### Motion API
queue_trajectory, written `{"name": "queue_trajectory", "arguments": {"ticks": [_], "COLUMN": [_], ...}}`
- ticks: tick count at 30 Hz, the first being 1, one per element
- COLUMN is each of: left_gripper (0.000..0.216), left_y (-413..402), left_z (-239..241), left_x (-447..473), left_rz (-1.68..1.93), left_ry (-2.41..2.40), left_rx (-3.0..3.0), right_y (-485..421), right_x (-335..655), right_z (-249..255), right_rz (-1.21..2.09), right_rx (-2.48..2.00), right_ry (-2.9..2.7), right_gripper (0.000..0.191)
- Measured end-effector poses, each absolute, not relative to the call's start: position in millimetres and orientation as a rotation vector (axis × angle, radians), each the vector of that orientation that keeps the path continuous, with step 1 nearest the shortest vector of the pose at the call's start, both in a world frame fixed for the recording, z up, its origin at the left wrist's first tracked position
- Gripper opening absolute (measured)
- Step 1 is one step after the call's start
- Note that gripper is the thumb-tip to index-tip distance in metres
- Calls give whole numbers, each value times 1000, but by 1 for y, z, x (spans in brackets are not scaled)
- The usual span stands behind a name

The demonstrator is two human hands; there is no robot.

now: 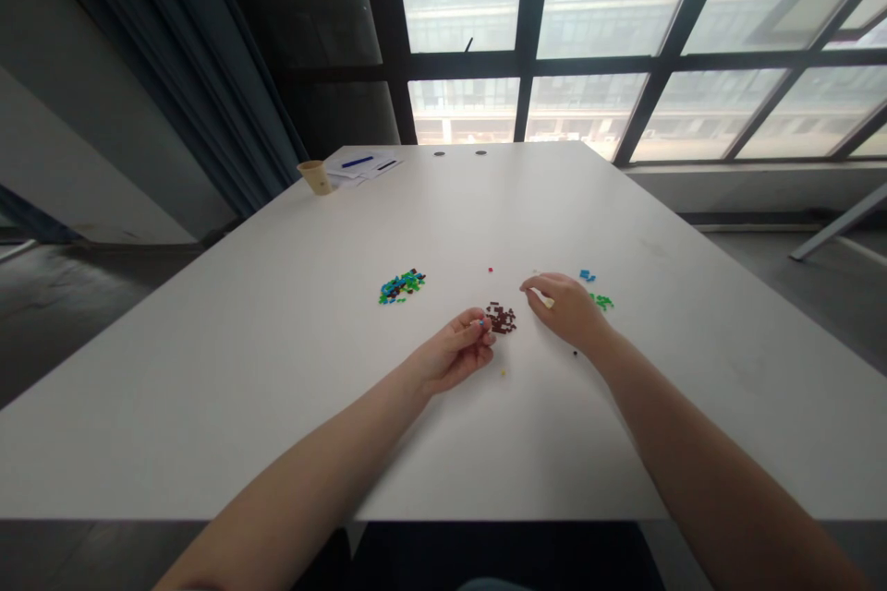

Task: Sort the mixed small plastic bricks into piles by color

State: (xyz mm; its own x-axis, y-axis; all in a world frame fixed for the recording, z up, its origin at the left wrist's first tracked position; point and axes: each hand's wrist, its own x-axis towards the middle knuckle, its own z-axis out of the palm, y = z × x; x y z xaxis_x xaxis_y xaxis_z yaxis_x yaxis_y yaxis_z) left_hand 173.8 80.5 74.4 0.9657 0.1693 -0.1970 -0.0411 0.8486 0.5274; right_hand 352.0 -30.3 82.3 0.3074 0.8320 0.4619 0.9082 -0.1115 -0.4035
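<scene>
My left hand [454, 353] is closed in a pinch, with a tiny blue building brick [481, 322] at its fingertips. Directly beyond those fingers lies a pile of dark brown bricks [500, 319]. To the right, my right hand [565, 300] hovers low over the table, thumb and index finger pressed together; whatever they hold is too small to make out. Some pale yellow pieces [549, 303] show beneath this hand. Green bricks [601, 301] and a few blue bricks [587, 275] lie just past its far side.
A mixed pile of green, blue and brown bricks [402, 285] sits left on the white table [277, 443]. Single pieces lie about: red [491, 270], yellow [503, 373], black [575, 353]. At the far left stand a paper cup [316, 177] and papers [367, 168] with a blue pen [358, 162].
</scene>
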Motion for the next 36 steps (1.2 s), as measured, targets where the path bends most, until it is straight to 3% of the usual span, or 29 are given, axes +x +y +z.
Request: {"name": "queue_trajectory", "arguments": {"ticks": [10,17,36], "left_gripper": [35,29,32], "left_y": [78,78,84], "left_z": [74,67,64], "left_x": [173,175,178], "left_rz": [75,92,228], "left_ry": [206,283,386], "left_rx": [554,497,922], "right_y": [-31,-32,-30], "right_x": [337,303,297], "right_z": [91,104,95], "right_rz": [-235,-173,-31], "right_rx": [-1796,-1519,-1684], "right_ry": [-1545,-1600,-1696], "right_gripper": [17,12,10]}}
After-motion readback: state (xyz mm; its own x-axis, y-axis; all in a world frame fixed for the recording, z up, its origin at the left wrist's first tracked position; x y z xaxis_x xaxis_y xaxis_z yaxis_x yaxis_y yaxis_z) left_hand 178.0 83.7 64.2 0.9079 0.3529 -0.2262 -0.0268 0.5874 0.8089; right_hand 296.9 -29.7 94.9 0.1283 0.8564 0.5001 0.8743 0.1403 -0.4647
